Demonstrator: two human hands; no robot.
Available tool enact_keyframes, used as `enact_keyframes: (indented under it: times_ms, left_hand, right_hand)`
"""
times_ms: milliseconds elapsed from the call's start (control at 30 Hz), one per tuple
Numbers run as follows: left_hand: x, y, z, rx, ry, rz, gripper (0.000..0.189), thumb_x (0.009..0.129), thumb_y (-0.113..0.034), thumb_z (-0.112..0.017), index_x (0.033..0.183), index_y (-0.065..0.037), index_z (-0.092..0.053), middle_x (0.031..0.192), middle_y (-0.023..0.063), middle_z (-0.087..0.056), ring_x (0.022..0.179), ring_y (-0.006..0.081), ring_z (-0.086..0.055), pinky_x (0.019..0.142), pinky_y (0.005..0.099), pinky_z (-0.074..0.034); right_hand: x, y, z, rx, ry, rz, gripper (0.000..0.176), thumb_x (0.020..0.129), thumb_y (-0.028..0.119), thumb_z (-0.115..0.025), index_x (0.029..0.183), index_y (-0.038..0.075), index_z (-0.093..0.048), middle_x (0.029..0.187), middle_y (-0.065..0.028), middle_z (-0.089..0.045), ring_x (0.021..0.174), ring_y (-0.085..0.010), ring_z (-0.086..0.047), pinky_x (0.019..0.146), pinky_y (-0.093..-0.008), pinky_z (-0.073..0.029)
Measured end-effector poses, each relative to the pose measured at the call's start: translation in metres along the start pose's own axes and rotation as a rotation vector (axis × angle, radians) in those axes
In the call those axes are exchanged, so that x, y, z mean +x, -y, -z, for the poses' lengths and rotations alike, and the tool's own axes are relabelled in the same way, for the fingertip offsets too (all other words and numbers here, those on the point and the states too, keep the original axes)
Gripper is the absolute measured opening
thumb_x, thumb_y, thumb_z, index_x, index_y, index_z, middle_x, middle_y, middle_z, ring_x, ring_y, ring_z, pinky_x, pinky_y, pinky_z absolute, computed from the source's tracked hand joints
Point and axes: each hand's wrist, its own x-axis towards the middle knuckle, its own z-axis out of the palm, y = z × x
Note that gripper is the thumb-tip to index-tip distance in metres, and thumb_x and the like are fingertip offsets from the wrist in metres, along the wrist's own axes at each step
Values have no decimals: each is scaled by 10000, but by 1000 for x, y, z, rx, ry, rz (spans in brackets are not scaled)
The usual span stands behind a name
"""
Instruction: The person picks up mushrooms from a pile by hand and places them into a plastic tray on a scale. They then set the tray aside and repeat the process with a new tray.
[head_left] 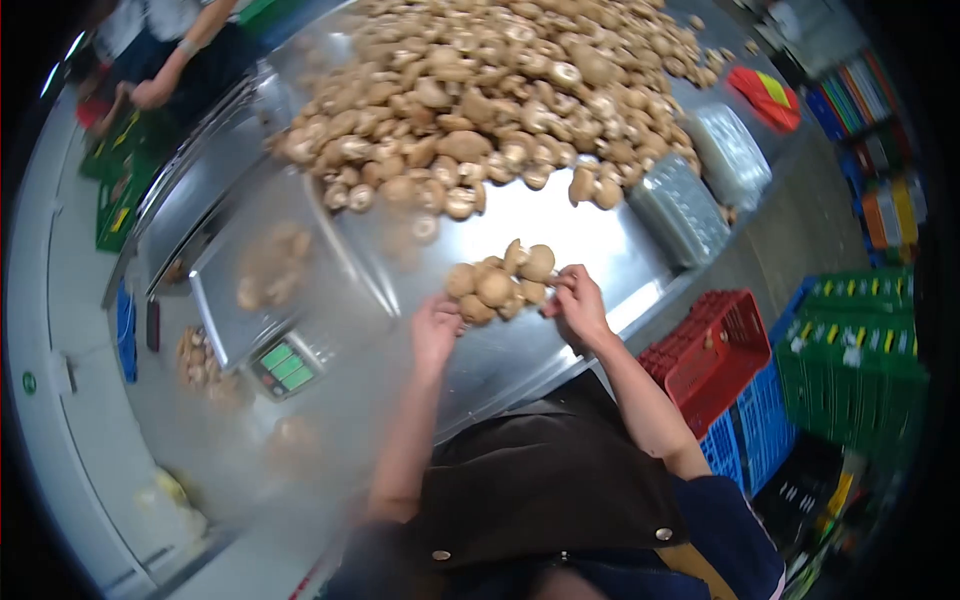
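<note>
A small cluster of brown mushrooms (494,286) lies on the shiny metal table (600,240) in front of me. My left hand (437,328) is at the cluster's left side, with its fingers curled closed. On the right side, my right hand (580,305) has thumb and fingers pinched together beside the outermost mushroom. Whatever the fingertips hold, if anything, is too small or too transparent to make out. Beyond the cluster rises a large heap of mushrooms (465,145), some with pale undersides up.
Stacked clear plastic trays (682,210) stand at the table's right edge. A scale (285,367) with a green display and a metal pan (270,280) with mushrooms are on the left, partly blurred. Red crate (710,350) and green crates (850,350) stand right. Another person's hand (152,93) shows upper left.
</note>
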Motion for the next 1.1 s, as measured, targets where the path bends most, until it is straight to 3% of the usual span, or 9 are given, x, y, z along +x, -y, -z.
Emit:
enact_keyframes:
  times_ms: [67, 233, 433, 533, 700, 800, 1100]
  left_hand:
    - [-12, -12, 3, -97, -20, -11, 407, 798, 136, -551, 1200, 76, -540, 898, 75, -618, 678, 131, -631, 571, 244, -541]
    - [-43, -48, 38, -200, -12, -5, 410, 824, 114, -596, 1225, 48, -548, 926, 80, -626, 725, 137, -644, 600, 244, -544]
    - [-78, -74, 111, -242, 38, -77, 332, 879, 39, -591, 1211, 42, -577, 981, 104, -652, 755, 157, -659, 652, 265, -556]
    - [-92, -79, 151, -224, -49, -86, 299, 908, 0, -580, 1205, 40, -591, 998, 112, -660, 758, 164, -662, 663, 267, -558]
    - [-113, -72, 171, -235, 102, -3, 406, 932, -15, -553, 1325, 60, -484, 1192, 186, -619, 859, 216, -682, 724, 311, -574]
    - [-124, -66, 163, -323, 156, -3, 409, 923, -8, -561, 1319, 62, -489, 1195, 196, -612, 871, 225, -683, 726, 322, -577]
    - [-124, -70, 195, -353, -78, -52, 382, 823, 109, -591, 1199, 74, -537, 1042, 157, -628, 746, 216, -686, 621, 289, -567]
  right_hand:
    - [-7, 6, -2, 99, 38, -48, 279, 935, -58, -370, 1215, -62, -362, 1126, -254, -609, 759, -253, -702, 676, -337, -613]
    - [-20, 39, -20, 182, 185, -72, 459, 963, -25, -391, 1417, -63, -332, 1162, -224, -598, 795, -262, -705, 714, -329, -612]
    - [-31, 76, -65, 256, 231, -104, 467, 958, -15, -406, 1417, -76, -352, 1145, -214, -594, 782, -249, -696, 682, -312, -602]
    - [-33, 78, -84, 280, 250, -124, 471, 954, -16, -411, 1414, -92, -344, 1136, -209, -590, 770, -247, -692, 671, -315, -603]
    - [-44, 84, -107, 256, 301, -120, 471, 955, -19, -411, 1415, -93, -342, 1138, -204, -582, 775, -249, -692, 664, -322, -604]
    - [-53, 92, -120, 222, 353, -137, 467, 956, -25, -400, 1415, -87, -345, 1123, -198, -590, 778, -251, -693, 669, -321, -604]
    - [-46, 104, -173, 73, 423, -91, 473, 955, -29, -369, 1425, -70, -344, 1169, -241, -592, 822, -250, -691, 703, -317, -593]
